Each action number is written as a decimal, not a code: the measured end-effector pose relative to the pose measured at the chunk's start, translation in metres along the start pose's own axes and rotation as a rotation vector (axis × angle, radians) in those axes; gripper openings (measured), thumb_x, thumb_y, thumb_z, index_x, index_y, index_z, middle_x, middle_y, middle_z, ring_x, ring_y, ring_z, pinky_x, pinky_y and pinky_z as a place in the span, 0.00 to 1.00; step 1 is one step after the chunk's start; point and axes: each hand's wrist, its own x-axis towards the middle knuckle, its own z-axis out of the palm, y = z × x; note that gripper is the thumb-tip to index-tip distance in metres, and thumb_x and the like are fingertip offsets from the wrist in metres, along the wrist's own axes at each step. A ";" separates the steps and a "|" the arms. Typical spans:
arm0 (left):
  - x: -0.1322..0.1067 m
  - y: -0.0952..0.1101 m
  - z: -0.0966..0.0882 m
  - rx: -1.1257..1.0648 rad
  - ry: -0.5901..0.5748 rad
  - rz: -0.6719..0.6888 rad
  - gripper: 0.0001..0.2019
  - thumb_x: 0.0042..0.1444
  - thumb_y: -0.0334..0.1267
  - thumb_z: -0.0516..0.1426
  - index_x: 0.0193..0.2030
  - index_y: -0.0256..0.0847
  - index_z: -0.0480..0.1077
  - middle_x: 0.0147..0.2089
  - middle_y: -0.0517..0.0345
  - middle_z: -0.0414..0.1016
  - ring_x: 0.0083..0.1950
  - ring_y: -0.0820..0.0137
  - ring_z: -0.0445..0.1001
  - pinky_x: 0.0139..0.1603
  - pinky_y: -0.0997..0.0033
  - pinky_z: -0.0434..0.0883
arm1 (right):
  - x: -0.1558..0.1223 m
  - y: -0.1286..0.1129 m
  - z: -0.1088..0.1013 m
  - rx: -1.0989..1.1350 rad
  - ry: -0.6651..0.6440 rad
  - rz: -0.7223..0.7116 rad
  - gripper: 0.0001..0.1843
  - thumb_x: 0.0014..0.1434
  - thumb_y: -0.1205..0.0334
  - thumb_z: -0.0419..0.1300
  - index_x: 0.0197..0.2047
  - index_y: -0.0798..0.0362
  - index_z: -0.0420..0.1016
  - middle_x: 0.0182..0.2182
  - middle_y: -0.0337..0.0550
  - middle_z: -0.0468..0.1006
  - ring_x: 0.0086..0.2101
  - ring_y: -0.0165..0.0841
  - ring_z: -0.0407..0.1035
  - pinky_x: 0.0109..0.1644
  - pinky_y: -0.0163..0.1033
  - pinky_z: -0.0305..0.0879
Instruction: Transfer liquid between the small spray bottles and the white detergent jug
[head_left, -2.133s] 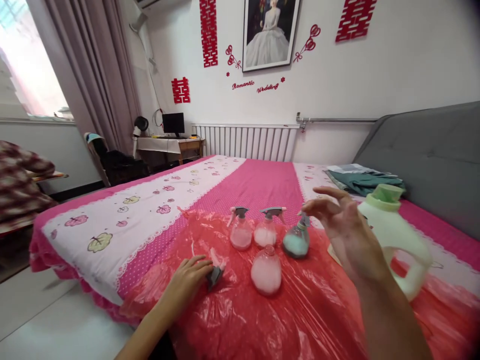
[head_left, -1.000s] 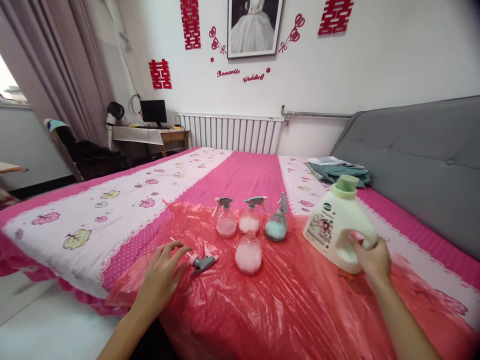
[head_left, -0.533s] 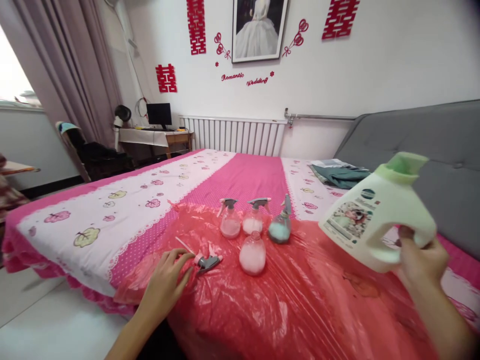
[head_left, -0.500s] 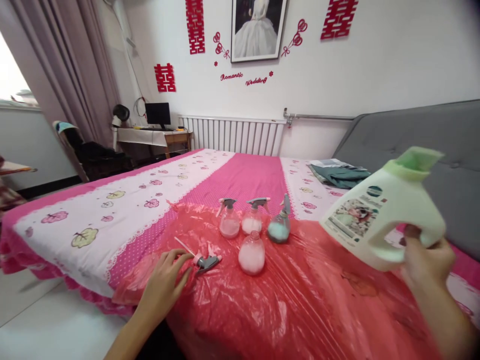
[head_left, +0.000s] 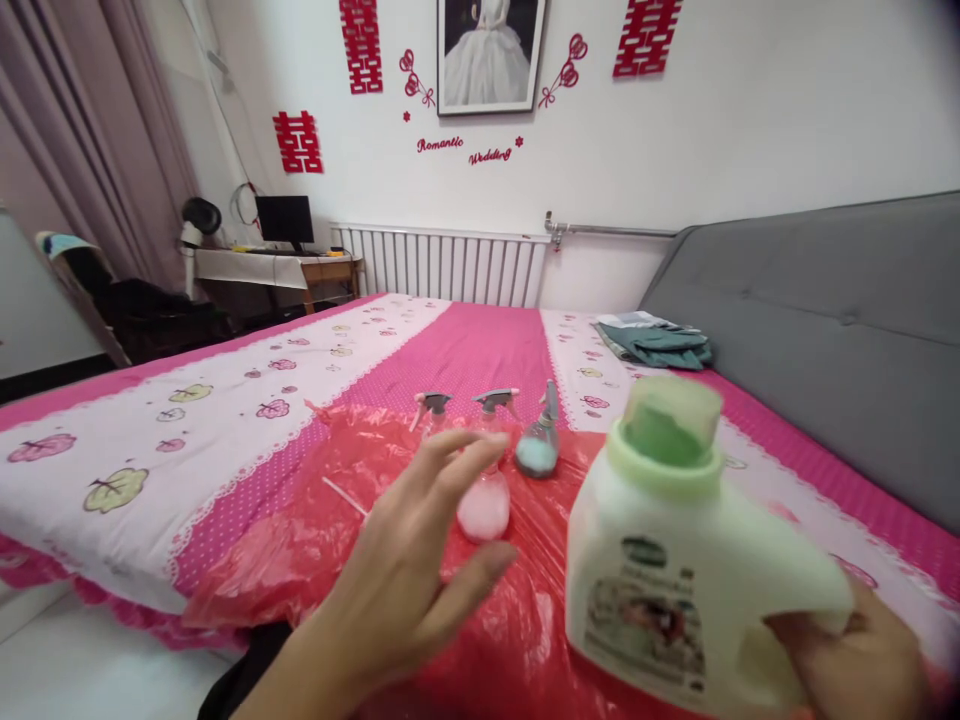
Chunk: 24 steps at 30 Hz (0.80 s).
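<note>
My right hand (head_left: 862, 640) grips the handle of a pale green laundry detergent jug (head_left: 637, 560), which stands nearly upright with its translucent green top (head_left: 671, 420) upward. With fingers spread, my left hand (head_left: 420, 550) reaches over the red plastic sheet and holds nothing. Just beyond its thumb and fingers is a small clear bottle (head_left: 484, 512) with pinkish contents and no spray head. Behind it are the left spray bottle (head_left: 433, 403), the middle spray bottle (head_left: 496, 400) and a spray bottle with teal contents (head_left: 538, 455). A loose sprayer's tube (head_left: 345, 496) shows; its head is hidden by my left hand.
The red plastic sheet (head_left: 262, 560) covers the near part of a bed (head_left: 480, 345) with a pink and white cover. Folded clothes (head_left: 652, 342) lie by the grey headboard (head_left: 825, 300). A desk with a monitor (head_left: 285, 220) and a chair (head_left: 127, 300) are at the far left.
My left hand has lifted off the loose sprayer and moved right, towards the jug. The jug has come left, closer and down, from tilted to nearly upright. The view has shifted slightly right.
</note>
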 end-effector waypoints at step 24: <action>0.069 0.015 0.034 0.211 -0.053 0.464 0.09 0.63 0.30 0.49 0.30 0.42 0.62 0.26 0.61 0.62 0.23 0.70 0.52 0.22 0.64 0.45 | -0.013 -0.050 0.035 -0.025 -0.030 -0.039 0.13 0.52 0.48 0.62 0.28 0.47 0.82 0.25 0.40 0.84 0.24 0.41 0.76 0.25 0.38 0.70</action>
